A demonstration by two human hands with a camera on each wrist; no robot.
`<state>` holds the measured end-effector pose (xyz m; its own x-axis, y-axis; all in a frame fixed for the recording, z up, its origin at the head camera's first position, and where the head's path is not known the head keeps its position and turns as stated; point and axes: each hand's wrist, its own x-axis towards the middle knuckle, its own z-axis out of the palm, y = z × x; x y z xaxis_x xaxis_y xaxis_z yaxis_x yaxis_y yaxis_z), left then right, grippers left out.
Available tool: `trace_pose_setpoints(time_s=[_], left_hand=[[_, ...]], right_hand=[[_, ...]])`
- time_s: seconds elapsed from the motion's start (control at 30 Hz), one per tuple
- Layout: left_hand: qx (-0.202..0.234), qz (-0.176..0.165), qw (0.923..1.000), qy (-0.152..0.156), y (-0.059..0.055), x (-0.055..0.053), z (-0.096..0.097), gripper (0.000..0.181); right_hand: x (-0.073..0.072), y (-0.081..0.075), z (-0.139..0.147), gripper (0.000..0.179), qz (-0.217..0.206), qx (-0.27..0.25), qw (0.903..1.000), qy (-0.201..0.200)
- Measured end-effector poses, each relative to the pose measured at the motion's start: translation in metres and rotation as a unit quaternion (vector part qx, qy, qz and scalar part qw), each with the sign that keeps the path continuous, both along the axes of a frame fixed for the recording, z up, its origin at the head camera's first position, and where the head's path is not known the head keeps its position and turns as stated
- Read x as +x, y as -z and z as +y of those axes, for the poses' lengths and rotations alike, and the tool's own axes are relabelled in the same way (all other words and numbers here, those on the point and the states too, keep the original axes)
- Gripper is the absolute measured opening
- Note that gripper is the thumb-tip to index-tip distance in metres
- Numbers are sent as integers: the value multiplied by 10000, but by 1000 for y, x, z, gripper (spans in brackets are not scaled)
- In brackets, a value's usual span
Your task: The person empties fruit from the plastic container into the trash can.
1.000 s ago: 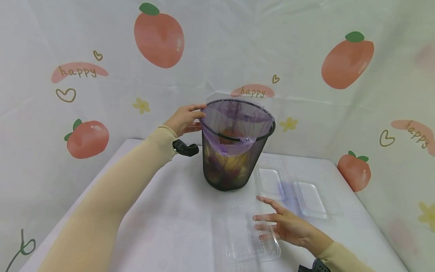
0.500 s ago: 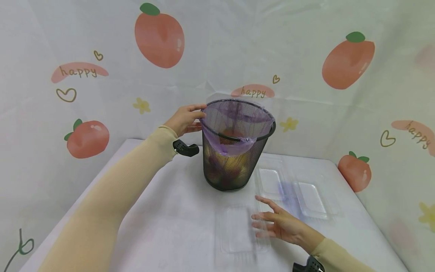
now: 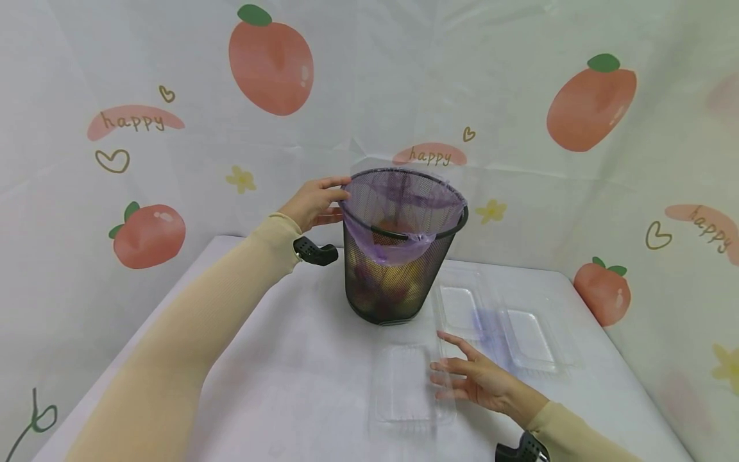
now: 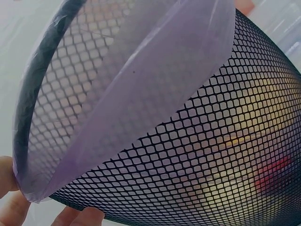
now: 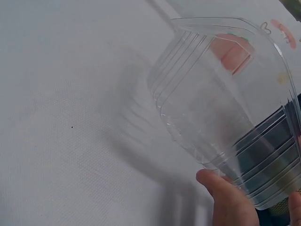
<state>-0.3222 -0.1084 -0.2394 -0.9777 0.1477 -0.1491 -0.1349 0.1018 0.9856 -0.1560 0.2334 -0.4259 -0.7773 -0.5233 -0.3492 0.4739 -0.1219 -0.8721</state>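
Note:
A black mesh wastebasket (image 3: 358, 289) with a purple bag folded over its rim stands at the table's middle. My left hand (image 3: 314, 204) grips its left rim, fingers over the edge; in the left wrist view fingertips (image 4: 89, 217) lie against the outer mesh. Red and yellow round things, like fruit, show blurred through the mesh. In front of the basket, my right hand (image 3: 482, 382) holds a clear plastic container (image 3: 404, 385) by its right side. In the right wrist view the thumb (image 5: 228, 193) lies at the container's ribbed edge, and its shadow falls on the white surface.
Two more clear plastic containers, one nearer the basket (image 3: 460, 308) and one further right (image 3: 531, 340), lie on the white table (image 3: 277, 385). A pale bluish-purple patch (image 3: 493, 333) shows between them. Behind the table hangs a fruit-printed white cloth (image 3: 358, 77).
My right hand has shifted slightly left with the plastic container, whose near end has swung left and away from me. The left hand and the wastebasket have stayed in place.

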Motion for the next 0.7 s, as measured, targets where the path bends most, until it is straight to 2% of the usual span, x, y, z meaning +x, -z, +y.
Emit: trace_pose_setpoints(time_s=[0.27,0.5,0.7], left_hand=[[24,-5,10000,-33,0,0,0,48],[68,-7,10000,3,0,0,0,48],[68,-16,10000,-1,0,0,0,48]], right_hand=[[-2,-2,2,69,-38,156,9999,-32],[-4,-1,6,70,4,279,9993,-262],[-6,2,8,64,-66,166,9988,-459]])
